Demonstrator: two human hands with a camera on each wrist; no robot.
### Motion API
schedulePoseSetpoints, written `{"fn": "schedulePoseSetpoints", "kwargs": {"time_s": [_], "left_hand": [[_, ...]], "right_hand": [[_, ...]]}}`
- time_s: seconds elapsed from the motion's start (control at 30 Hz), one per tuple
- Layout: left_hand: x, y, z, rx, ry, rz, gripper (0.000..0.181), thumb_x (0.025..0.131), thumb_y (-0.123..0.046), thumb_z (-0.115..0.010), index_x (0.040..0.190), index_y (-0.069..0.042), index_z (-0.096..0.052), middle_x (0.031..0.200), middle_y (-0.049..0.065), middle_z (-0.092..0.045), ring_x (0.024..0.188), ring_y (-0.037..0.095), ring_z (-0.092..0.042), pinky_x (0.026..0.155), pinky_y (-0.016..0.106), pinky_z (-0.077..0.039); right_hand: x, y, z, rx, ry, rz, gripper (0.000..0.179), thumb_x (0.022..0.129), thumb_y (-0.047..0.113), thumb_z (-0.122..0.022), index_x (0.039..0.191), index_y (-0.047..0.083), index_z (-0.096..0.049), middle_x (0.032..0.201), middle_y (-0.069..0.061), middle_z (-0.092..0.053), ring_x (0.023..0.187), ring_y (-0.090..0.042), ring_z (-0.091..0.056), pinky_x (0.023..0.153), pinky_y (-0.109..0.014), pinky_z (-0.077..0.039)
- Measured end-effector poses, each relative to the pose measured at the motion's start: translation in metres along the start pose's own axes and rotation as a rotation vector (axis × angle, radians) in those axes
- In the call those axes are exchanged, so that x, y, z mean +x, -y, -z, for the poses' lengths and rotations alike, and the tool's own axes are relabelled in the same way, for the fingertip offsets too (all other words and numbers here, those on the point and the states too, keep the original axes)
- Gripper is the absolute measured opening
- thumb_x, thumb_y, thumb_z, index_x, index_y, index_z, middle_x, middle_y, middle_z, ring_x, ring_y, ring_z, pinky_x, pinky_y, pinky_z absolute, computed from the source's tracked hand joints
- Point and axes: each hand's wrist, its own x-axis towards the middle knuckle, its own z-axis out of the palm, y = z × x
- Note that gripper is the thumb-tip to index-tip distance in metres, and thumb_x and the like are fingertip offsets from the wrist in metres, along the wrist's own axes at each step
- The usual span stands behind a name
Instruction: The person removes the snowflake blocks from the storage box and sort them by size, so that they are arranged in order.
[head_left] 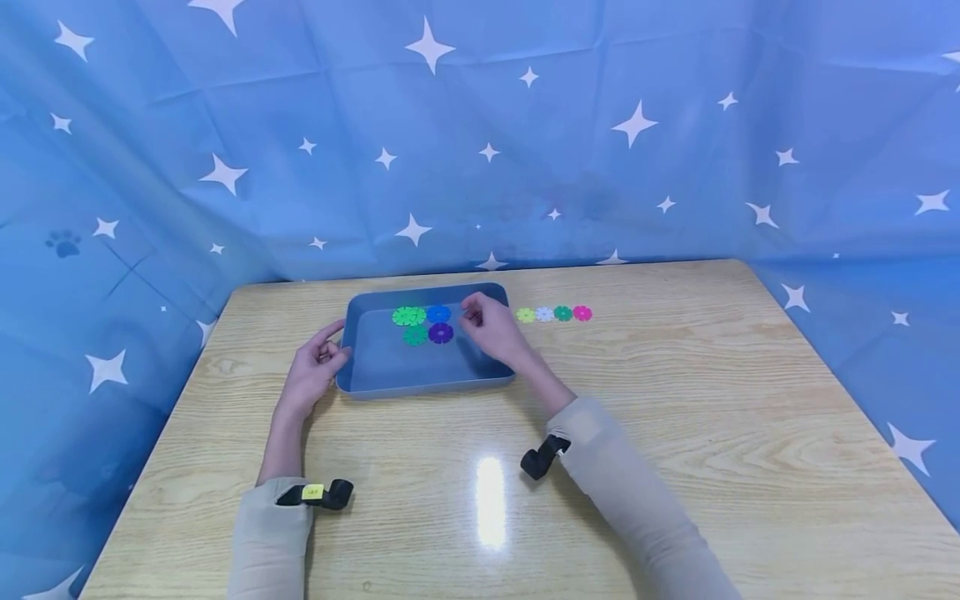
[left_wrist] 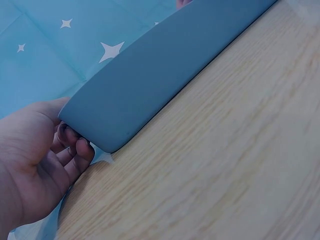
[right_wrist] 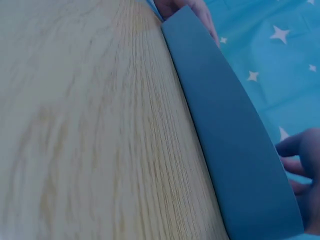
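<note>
A blue-grey tray lies on the table, with flat notched plastic discs inside. Overlapping bright green discs sit beside a blue disc; in front are a darker green disc and a purple disc. My left hand holds the tray's left end, its thumb over the rim and fingers curled against the outer wall in the left wrist view. Over the tray's right part hovers my right hand, fingers loosely bent, nothing visible between them. The tray wall partly hides that hand in the right wrist view.
Right of the tray, a row of discs lies on the wooden table: yellow-green, white, green and pink. A blue curtain with white stars hangs behind the table.
</note>
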Motion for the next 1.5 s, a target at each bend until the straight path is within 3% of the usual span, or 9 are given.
{"fn": "schedulePoseSetpoints", "kwargs": {"time_s": [0.3,0.53,0.7,0.9,1.2,1.5], "left_hand": [[-0.001,-0.006,-0.001,0.005,0.006,0.019,0.056,0.1,-0.005,-0.058,0.154,-0.005,-0.041,0.084,0.003,-0.054,0.066,0.009,-0.045,0.056,0.02,-0.037],[-0.008,-0.025,-0.001,-0.022,0.029,0.007,0.056,0.098,0.001,-0.057,0.151,0.005,-0.039,0.082,0.008,-0.054,0.063,0.009,-0.044,0.055,0.022,-0.037],[-0.006,-0.015,-0.002,-0.024,0.024,0.006,0.057,0.099,-0.001,-0.057,0.153,0.001,-0.039,0.083,0.007,-0.054,0.063,0.008,-0.044,0.055,0.021,-0.037],[-0.002,-0.004,-0.001,-0.006,0.013,-0.004,0.056,0.1,-0.005,-0.059,0.153,-0.005,-0.041,0.083,0.004,-0.054,0.064,0.009,-0.045,0.056,0.021,-0.037],[-0.002,-0.002,-0.001,0.005,0.011,0.003,0.056,0.1,-0.005,-0.059,0.153,-0.005,-0.042,0.083,0.005,-0.054,0.064,0.008,-0.044,0.055,0.021,-0.037],[-0.001,-0.002,-0.002,0.01,0.006,-0.001,0.056,0.1,-0.006,-0.059,0.153,-0.006,-0.042,0.083,0.005,-0.054,0.064,0.009,-0.045,0.056,0.021,-0.037]], "right_hand": [[0.005,0.0,-0.018,-0.069,0.103,-0.005,0.034,0.098,0.014,-0.067,0.126,-0.004,-0.059,0.113,-0.017,-0.065,0.099,-0.027,-0.062,0.088,-0.037,-0.051],[0.008,0.003,-0.03,-0.159,0.117,-0.065,0.04,0.097,0.02,-0.07,0.128,-0.002,-0.059,0.121,-0.017,-0.061,0.114,-0.029,-0.056,0.097,-0.041,-0.047],[0.009,0.004,-0.033,-0.192,0.125,-0.125,0.04,0.093,0.024,-0.075,0.122,0.001,-0.06,0.123,-0.016,-0.057,0.113,-0.027,-0.055,0.096,-0.04,-0.048],[0.008,0.004,-0.03,-0.139,0.099,-0.128,0.037,0.089,0.017,-0.08,0.116,0.004,-0.058,0.11,-0.013,-0.061,0.103,-0.027,-0.057,0.091,-0.04,-0.049],[0.002,0.002,-0.025,-0.043,0.076,-0.089,0.02,0.097,0.003,-0.066,0.115,0.006,-0.06,0.091,-0.009,-0.066,0.078,-0.017,-0.067,0.071,-0.029,-0.054],[-0.011,0.002,-0.007,0.117,0.002,0.005,0.02,0.098,0.004,-0.064,0.118,0.004,-0.06,0.089,-0.01,-0.064,0.071,-0.018,-0.068,0.064,-0.028,-0.057]]}}
